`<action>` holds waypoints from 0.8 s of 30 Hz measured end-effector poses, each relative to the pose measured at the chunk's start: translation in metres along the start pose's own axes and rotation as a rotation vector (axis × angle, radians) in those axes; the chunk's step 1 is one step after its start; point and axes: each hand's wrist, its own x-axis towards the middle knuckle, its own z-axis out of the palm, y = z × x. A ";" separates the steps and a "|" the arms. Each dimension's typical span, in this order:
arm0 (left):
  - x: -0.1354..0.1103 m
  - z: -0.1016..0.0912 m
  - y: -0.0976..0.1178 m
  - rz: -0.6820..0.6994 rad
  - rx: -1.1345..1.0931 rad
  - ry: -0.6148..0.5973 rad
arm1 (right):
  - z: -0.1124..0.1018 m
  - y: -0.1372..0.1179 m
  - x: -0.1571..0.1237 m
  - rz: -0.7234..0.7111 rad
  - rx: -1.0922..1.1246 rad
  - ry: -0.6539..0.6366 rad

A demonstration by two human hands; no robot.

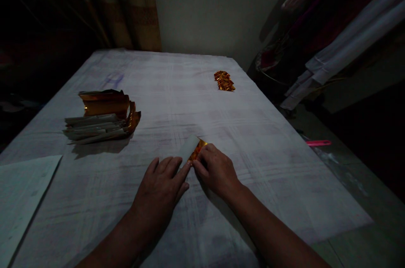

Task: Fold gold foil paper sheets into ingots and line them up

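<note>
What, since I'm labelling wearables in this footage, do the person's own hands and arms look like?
The left hand and right hand show no gloves, rings or bracelets. The visible forearms have no sleeves or watch. Dim light hides any finer markings.

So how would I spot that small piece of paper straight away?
On the pale table, find where the left hand and right hand converge. The small piece of paper lies at their fingertips, part whitish, part shiny gold. Unlike the bulky stack and gold cluster farther back, it is touched by hands.
</note>
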 end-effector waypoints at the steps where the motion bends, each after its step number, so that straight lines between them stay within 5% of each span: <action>1: 0.000 0.000 0.000 -0.003 0.011 0.001 | 0.000 0.000 0.000 -0.001 -0.001 -0.002; 24: 0.003 -0.008 0.007 -0.054 0.046 -0.105 | -0.004 0.015 0.001 -0.039 0.156 -0.038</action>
